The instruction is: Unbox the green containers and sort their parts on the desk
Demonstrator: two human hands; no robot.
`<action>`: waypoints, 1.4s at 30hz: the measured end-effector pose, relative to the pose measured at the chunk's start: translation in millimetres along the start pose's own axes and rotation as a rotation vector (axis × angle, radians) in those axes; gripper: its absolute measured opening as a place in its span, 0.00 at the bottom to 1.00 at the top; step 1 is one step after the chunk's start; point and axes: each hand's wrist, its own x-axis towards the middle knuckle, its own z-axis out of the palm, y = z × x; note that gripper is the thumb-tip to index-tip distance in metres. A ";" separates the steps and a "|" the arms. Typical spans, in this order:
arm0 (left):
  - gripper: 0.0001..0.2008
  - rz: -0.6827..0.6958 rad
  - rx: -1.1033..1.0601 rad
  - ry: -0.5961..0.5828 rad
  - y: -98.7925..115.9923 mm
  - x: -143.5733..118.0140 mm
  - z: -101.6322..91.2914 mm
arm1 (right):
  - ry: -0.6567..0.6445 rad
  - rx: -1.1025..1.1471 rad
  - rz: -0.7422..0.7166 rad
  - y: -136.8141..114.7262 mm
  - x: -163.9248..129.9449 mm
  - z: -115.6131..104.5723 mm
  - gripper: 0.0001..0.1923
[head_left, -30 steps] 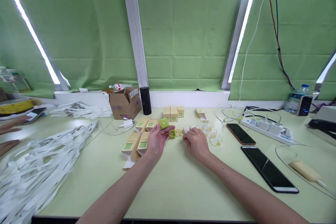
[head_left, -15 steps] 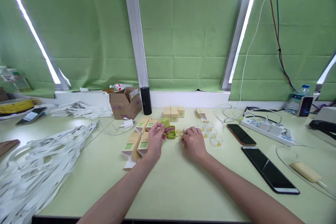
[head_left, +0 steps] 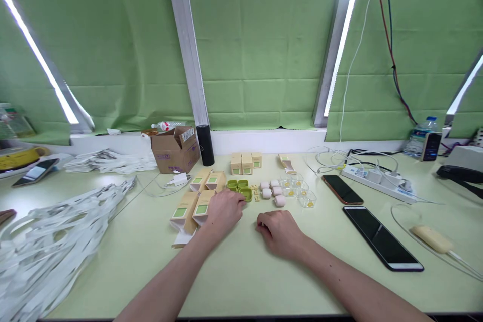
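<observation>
My left hand (head_left: 223, 211) lies palm down on the table with loosely bent fingers. Its fingertips sit right beside the nearest of three small green trays (head_left: 246, 193), and nothing shows in its grasp. My right hand (head_left: 279, 231) rests on the table in a loose fist, closer to me, and holds nothing that I can see. Beyond it lie a few pale pink cases (head_left: 277, 191), tiny yellow pieces (head_left: 255, 193) and clear plastic cups (head_left: 307, 200). Tan boxes with green labels (head_left: 181, 211) lie just left of my left hand.
Two phones (head_left: 381, 236) lie at the right, by a power strip (head_left: 377, 181) with cables. A cardboard box (head_left: 174, 150) and a black cylinder (head_left: 205, 145) stand at the back. White straps (head_left: 49, 241) are piled at the left. A third phone (head_left: 35, 172) lies far left.
My left hand has come down from holding up a green piece, and green trays now lie on the table. My right hand has drawn back toward me. The other person's hands at far left are gone.
</observation>
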 end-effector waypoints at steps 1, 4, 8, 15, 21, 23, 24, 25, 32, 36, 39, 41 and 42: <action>0.14 0.014 0.127 -0.048 0.8 -0.3 -0.2 | 0.001 0.004 0.001 0.3 0.3 -0.5 0.05; 0.15 0.019 0.347 -0.134 2.3 -1.2 0.1 | -0.001 0.017 0.005 0.0 0.1 -1.1 0.06; 0.16 -0.001 0.312 -0.118 0.8 -1.6 2.8 | 0.000 0.039 0.013 -1.0 0.0 -1.7 0.06; 0.16 -0.012 0.292 -0.121 -1.8 -1.8 5.4 | 0.000 0.041 0.017 -1.9 0.4 -4.2 0.06; 0.17 -0.001 0.249 -0.090 -2.5 -1.7 6.2 | -0.012 0.030 0.017 -2.4 0.4 -4.9 0.06; 0.17 0.000 0.251 -0.092 -3.0 -1.3 6.5 | -0.021 0.033 0.021 -2.5 0.6 -5.0 0.06; 0.17 0.001 0.255 -0.096 -3.3 -1.2 6.7 | -0.021 0.038 0.022 -2.5 0.6 -5.0 0.06; 0.17 0.001 0.260 -0.101 -3.6 -1.0 6.8 | -0.018 0.043 0.021 -2.4 0.7 -4.9 0.06; 0.16 -0.004 0.320 -0.138 -4.2 -0.4 7.4 | 0.011 0.067 0.017 -1.8 1.0 -3.9 0.06; 0.15 -0.012 0.306 -0.126 -4.2 -0.5 7.4 | 0.015 0.060 0.013 -1.3 0.8 -4.1 0.06; 0.15 -0.019 0.297 -0.121 -4.1 -0.6 7.5 | 0.009 0.056 0.012 -1.6 0.5 -4.3 0.06; 0.15 -0.026 0.317 -0.136 -3.4 -0.5 7.3 | 0.001 0.053 0.016 -2.2 0.3 -4.9 0.06; 0.14 -0.032 0.337 -0.150 -2.9 -0.3 7.1 | -0.004 0.051 0.019 -2.5 0.3 -5.4 0.07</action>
